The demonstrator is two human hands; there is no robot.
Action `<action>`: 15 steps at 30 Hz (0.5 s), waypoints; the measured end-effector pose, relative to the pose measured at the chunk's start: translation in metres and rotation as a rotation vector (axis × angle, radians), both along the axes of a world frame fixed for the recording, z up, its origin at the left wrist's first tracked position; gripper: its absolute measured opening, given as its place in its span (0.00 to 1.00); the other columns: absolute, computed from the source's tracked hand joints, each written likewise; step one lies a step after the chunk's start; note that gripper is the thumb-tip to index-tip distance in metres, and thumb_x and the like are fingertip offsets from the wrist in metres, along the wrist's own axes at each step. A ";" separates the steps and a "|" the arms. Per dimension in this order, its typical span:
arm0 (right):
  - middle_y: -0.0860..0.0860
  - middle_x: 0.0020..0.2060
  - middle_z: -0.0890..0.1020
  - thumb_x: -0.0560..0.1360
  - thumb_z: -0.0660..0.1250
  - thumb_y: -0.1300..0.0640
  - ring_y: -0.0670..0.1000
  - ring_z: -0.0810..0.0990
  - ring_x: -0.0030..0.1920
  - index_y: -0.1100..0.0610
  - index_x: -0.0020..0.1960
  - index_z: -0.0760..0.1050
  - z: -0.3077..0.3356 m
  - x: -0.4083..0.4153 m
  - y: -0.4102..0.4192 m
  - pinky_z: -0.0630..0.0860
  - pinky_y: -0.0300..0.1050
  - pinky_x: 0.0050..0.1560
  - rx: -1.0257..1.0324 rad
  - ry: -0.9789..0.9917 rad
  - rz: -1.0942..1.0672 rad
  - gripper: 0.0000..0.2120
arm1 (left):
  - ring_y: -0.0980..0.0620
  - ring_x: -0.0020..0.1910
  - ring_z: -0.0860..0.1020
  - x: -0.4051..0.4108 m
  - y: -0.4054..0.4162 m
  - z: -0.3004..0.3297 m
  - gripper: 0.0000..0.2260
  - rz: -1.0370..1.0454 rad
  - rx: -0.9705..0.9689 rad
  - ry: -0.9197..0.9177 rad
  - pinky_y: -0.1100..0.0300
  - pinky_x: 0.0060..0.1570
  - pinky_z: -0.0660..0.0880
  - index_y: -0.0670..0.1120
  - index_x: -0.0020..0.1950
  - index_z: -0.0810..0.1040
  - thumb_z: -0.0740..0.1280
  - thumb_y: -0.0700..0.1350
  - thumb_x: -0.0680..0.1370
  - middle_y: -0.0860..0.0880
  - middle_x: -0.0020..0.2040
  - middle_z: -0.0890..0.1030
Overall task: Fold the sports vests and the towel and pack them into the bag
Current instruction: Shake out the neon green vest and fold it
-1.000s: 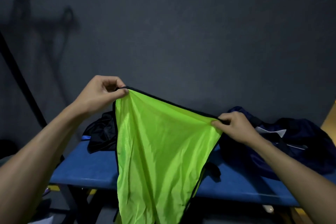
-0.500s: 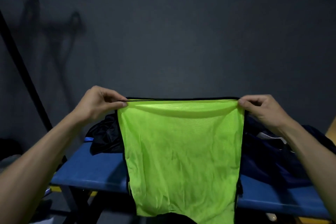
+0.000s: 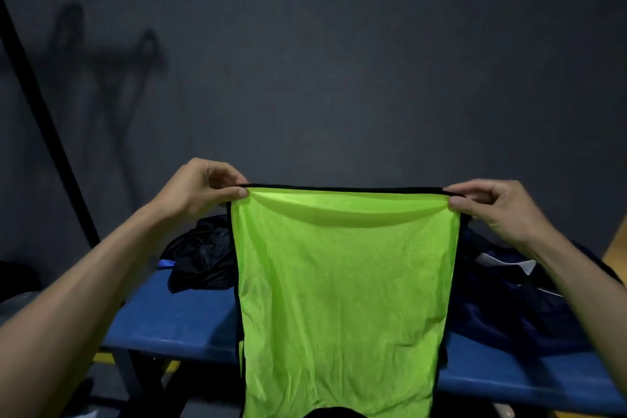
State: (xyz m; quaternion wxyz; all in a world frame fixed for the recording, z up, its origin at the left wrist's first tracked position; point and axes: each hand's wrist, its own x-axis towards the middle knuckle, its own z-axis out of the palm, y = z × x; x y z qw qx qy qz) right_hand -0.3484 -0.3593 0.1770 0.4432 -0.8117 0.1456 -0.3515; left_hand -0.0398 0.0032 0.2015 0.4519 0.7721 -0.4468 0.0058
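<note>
A: Item one, fingers?
B: Left hand: thumb and forefinger pinch the vest at its top left corner, other fingers curled above. Right hand: same pinch at the top right corner, fingers bent over the black-trimmed edge.

A: Item two, the vest?
B: Neon green mesh, black binding on the top and side edges. Held up in the air, top edge stretched level and taut between the two hands, cloth hanging flat below them. It hangs in front of the bench; its lower end runs out of view, with a dark curved cut-out at the bottom.

A: Item three, left of the vest?
B: Black cloth, crumpled, lying on the bench, touching or just behind the vest's left edge; cannot tell which. A small blue tab shows at its left.

A: Item four, right of the vest?
B: Bag, dark navy with white trim, on the bench, partly hidden by the right forearm.

A: Item five, behind the vest?
B: Dark grey wall, lighter band above.
</note>
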 end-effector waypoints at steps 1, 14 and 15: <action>0.52 0.39 0.87 0.74 0.75 0.61 0.46 0.81 0.42 0.51 0.57 0.84 0.001 -0.003 -0.001 0.77 0.36 0.48 0.002 0.030 0.017 0.13 | 0.55 0.41 0.83 0.000 0.002 0.003 0.03 -0.043 0.014 0.053 0.64 0.44 0.79 0.45 0.47 0.86 0.76 0.41 0.74 0.47 0.43 0.87; 0.49 0.38 0.81 0.79 0.64 0.55 0.46 0.80 0.39 0.60 0.48 0.76 0.017 -0.013 0.014 0.81 0.39 0.42 0.480 -0.002 0.294 0.08 | 0.55 0.37 0.83 -0.003 0.028 0.019 0.13 -0.511 -0.118 0.602 0.64 0.40 0.81 0.42 0.45 0.85 0.81 0.47 0.67 0.47 0.40 0.84; 0.50 0.40 0.82 0.76 0.67 0.53 0.47 0.81 0.40 0.59 0.49 0.77 0.017 -0.008 0.012 0.80 0.39 0.43 0.507 -0.045 0.267 0.09 | 0.55 0.37 0.82 -0.001 0.024 0.021 0.08 -0.451 -0.142 0.597 0.64 0.40 0.81 0.43 0.44 0.85 0.77 0.45 0.70 0.47 0.40 0.84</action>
